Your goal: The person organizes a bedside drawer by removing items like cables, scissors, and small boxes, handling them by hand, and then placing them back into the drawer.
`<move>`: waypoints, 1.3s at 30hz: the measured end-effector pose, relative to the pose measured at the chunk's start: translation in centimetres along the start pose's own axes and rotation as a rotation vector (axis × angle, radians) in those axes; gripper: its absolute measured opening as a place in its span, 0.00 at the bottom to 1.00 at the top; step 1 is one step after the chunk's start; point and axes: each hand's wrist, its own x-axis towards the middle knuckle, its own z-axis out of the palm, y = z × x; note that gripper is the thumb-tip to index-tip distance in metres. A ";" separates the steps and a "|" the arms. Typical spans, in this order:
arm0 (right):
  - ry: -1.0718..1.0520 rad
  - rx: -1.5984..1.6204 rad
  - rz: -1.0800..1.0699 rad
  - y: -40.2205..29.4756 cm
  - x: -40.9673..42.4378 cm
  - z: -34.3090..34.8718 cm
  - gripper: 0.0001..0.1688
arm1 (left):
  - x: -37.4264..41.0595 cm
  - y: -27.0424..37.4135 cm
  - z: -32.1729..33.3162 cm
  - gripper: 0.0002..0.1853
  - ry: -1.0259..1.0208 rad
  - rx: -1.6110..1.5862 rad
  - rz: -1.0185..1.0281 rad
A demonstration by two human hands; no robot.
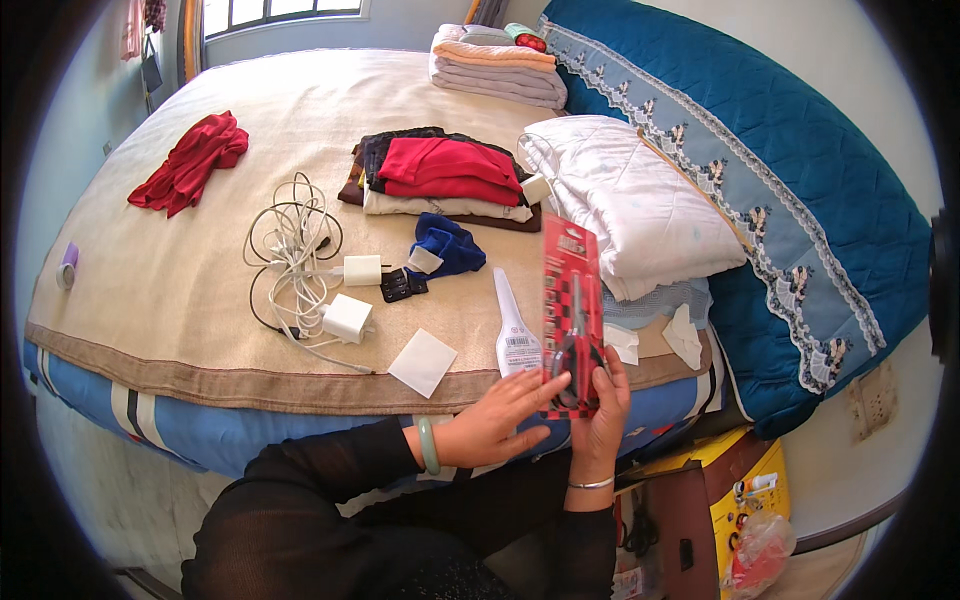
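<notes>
A red blister card with dark-handled scissors (pixel 573 330) stands nearly upright above the bed's near edge. My right hand (pixel 606 397) grips its lower right side. The fingers of my left hand (pixel 499 414) lie against its lower left side; whether they grip it is unclear. Just left of the card, a white tapered package with printing (pixel 516 334) lies on the beige blanket. Farther left are a white square of paper (pixel 423 363), a white charger (pixel 348 318), another white charger (pixel 362 270) and tangled cables (pixel 296 247).
Folded clothes (pixel 450 172), a blue cloth (pixel 446 244) and a red cloth (pixel 193 163) lie on the bed. A white folded quilt (pixel 637 202) is at right, before the teal-covered headboard (pixel 817 150). An open drawer (pixel 660 525) stands below right.
</notes>
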 end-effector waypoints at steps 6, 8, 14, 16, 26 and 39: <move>0.011 0.037 0.027 -0.6 0.2 -0.2 0.24 | -0.5 0.1 0.6 0.35 0.111 0.043 0.034; -0.007 -0.019 0.053 -0.3 0.8 0.3 0.23 | -0.6 -0.2 0.9 0.35 0.322 0.012 -0.051; -0.169 -0.910 0.079 2.1 2.9 -0.3 0.24 | 0.2 -2.5 -0.8 0.33 0.455 -1.091 -0.461; -0.176 -1.192 -0.046 2.6 3.4 -0.7 0.26 | 0.8 -1.5 -1.9 0.29 0.484 -1.299 -0.579; -0.134 -0.918 0.032 2.2 1.1 2.1 0.28 | 0.2 -2.8 -2.3 0.24 0.417 -1.331 -0.627; -0.028 -0.255 0.097 -1.9 -9.8 -4.0 0.29 | -1.2 0.6 3.5 0.22 0.019 -0.982 -0.551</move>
